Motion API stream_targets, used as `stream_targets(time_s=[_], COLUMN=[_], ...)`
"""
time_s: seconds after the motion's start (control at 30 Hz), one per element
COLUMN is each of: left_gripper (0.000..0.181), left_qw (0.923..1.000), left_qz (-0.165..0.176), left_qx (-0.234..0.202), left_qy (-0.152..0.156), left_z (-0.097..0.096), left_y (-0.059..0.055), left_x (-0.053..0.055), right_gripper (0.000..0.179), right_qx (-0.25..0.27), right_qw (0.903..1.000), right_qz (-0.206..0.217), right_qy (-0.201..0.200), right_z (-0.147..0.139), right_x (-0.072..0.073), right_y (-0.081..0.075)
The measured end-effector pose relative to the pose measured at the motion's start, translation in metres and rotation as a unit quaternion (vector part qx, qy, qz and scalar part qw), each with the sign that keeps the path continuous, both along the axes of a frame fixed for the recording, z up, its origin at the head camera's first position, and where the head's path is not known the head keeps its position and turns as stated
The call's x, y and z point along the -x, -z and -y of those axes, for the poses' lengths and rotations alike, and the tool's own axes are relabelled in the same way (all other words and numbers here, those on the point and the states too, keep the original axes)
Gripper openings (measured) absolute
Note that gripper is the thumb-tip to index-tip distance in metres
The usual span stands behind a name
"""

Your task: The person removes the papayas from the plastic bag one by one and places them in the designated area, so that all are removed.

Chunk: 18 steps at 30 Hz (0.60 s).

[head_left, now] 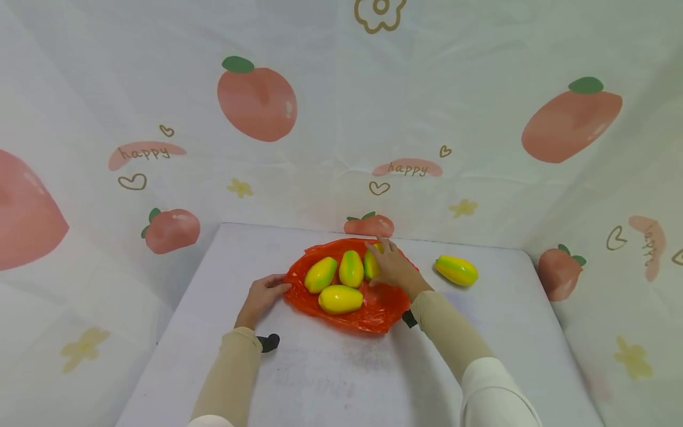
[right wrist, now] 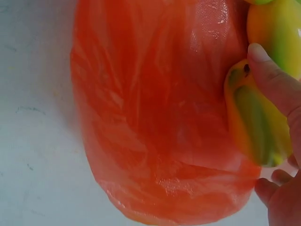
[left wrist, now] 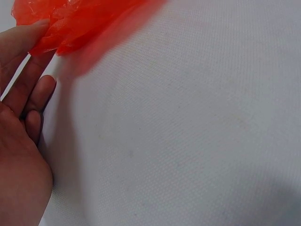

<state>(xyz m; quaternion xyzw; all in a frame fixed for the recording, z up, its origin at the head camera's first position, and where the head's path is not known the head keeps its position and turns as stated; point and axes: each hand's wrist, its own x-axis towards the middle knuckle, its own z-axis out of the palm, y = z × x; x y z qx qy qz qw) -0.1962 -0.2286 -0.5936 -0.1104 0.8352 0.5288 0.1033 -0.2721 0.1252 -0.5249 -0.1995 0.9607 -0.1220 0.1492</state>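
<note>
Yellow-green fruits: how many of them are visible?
5 yellow-green fruits: three on the red plastic, one there under the right hand, one on the table at right.

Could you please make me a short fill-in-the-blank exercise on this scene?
1. Counting the one at the right hand, ____ fruits lie within the red bag's outline.
2. The hand pinching the bag's edge is the ____ one.
3. In the head view, the lone fruit lies to the bag's ____.

Missing words: four; left; right.
</note>
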Motion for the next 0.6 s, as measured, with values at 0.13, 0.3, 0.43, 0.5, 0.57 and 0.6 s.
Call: stream_targets(time_s=[0.13, 0.3, 0.43, 0.5, 0.57, 0.6], left_gripper=[0.047, 0.048, 0.048, 0.048, 0.049, 0.049], left_qw=[1.0, 1.0, 1.0, 1.0, 1.0, 1.0], left_qz=[-0.002, -0.003, 0.0, 0.004, 0.007, 0.009], left_qx=[-0.004, -0.003, -0.006, -0.005, -0.002, -0.002], left_qy=[0.0, 0.004, 0.002, 0.002, 0.001, -0.001], left_z=[-0.0001, -0.0007, -0.0006, -0.0003, -0.0001, 0.0], left_y=[-0.0017, -0.0041, -0.0039, -0.003, -0.0021, -0.0019], left_x=[-0.0006, -0.0014, -0.001, -0.0007, -0.0006, -0.0008], right_gripper=[0.105, 0.103, 0.102, 0.101, 0.1, 0.099], right_qx=[0.005, 0.002, -0.001, -0.002, -0.002, 0.0], right_qw=[0.9998, 0.9997, 0.9997, 0.9997, 0.9998, 0.9999], right_qz=[0.019, 0.023, 0.023, 0.021, 0.018, 0.016], right_qy=[0.005, 0.006, 0.008, 0.008, 0.006, 0.005], right_z=[0.0018, 0.0032, 0.0042, 0.0044, 0.0044, 0.0043], right_x=[0.0018, 0.0039, 0.0043, 0.0041, 0.0038, 0.0035], right_y=[0.0021, 0.0053, 0.0067, 0.0067, 0.006, 0.0053])
